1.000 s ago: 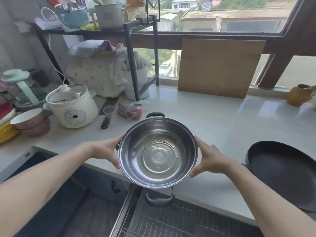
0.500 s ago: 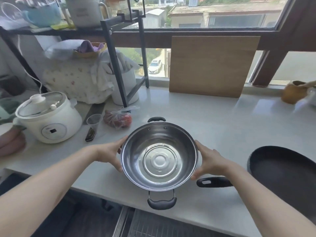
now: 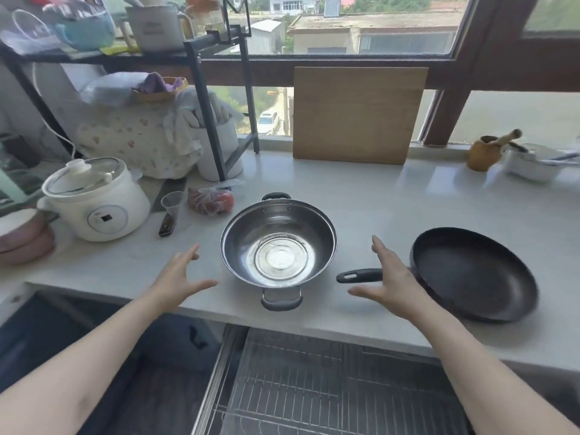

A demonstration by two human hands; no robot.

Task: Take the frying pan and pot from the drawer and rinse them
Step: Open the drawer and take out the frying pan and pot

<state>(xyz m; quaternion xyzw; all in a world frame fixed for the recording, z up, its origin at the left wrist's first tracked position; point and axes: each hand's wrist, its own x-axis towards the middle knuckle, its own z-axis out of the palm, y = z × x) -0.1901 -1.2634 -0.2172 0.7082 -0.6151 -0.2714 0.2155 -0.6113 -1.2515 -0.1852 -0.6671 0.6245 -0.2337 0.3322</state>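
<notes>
A steel pot with two black handles sits upright on the white counter, its near handle over the counter's front edge. A black frying pan lies to its right, handle pointing left toward the pot. My left hand hovers open just left of the pot, a small gap from it. On the other side my right hand is open too, above the pan's handle and not touching the pot. The drawer with its wire rack is pulled out below the counter.
A white electric cooker, a plastic cup, a bag of red food and a dark knife handle stand left of the pot. A black shelf rack rises behind. A wooden board leans on the window; a mortar sits far right.
The pot went from being held above the drawer to resting on the counter. Both hands have let go of it and drawn apart.
</notes>
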